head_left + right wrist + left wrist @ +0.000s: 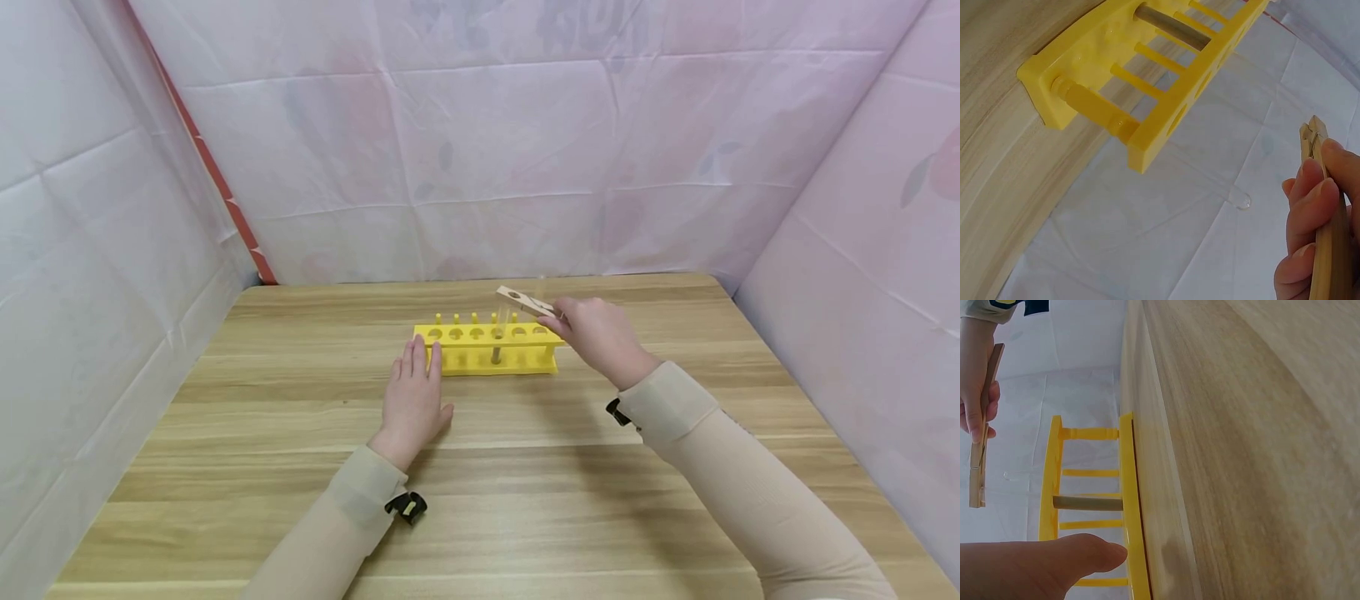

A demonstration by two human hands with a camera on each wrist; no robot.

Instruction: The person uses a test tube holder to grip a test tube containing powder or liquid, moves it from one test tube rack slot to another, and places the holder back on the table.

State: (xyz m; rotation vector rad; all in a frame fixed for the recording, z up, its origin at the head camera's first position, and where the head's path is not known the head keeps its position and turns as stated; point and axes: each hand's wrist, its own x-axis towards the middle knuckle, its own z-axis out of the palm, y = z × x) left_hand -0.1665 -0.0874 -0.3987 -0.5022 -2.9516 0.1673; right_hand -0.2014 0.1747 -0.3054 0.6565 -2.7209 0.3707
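A yellow test tube rack (465, 342) stands on the table. My left hand (412, 400) rests its extended fingers on the rack's left end, and the thumb sticks out in front. With curled fingers my right hand (600, 337) grips a wooden test tube clamp (525, 302) above the rack's right half. One clear test tube (496, 356) stands in a middle hole, brownish-grey in its lower part. The clamp's tip is near that tube's mouth; whether it touches the glass I cannot tell. Another clear tube (1241, 200) shows its rounded end upward behind the rack's right end.
The wood-grain table (300, 467) stretches in front of the rack and to both sides. Pale patterned cloth (495, 158) hangs behind and at both sides. A red strip (213, 171) runs down the back left corner. Upright pegs line the rack's rear.
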